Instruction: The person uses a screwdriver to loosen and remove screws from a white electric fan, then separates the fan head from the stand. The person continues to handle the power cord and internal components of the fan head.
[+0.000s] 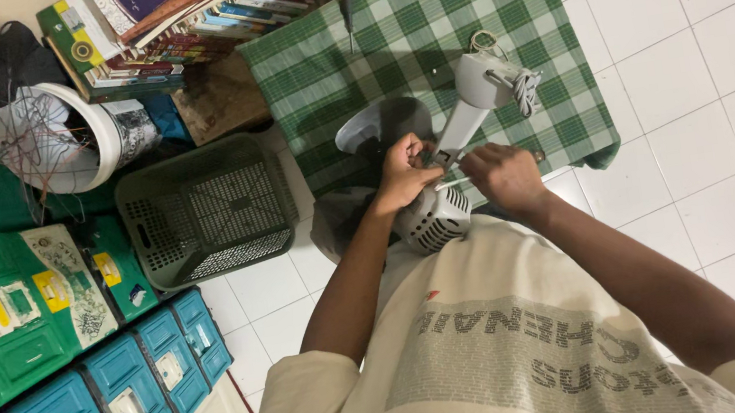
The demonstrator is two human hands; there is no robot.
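Two hands were at work on one grey fan body (460, 150), which lay tilted across the near edge of the table (419, 27) with its green checked cloth.

Item one: your left hand (404, 177), fingers curled together and clamped around the neck of the fan body, just above the vented motor housing (432, 218).

Item two: your right hand (505, 176), closed on the same neck from the other side; whether it pinched a small part or tool there could not be told. A thin white strip showed between the two hands.

Item three: the fan base (479, 80), at the far end of the fan body, with a coiled cord (523, 89) touching it.

Item four: a grey curved cover (375, 124), on the cloth just left of the fan body.

Handling note, as a judgement: you would have done well to keep the left grip firm so the housing did not roll off the table edge, and to let the right hand work in small motions close to the joint.

Surroundings, placed from the fan body: white tiled floor (710, 53) to the right and below; an upturned grey-green basket (205, 210) to the left; a white bucket of wires (60, 135) beyond that; stacked books (160, 25) up and left; green and blue cases (56, 375) far left.
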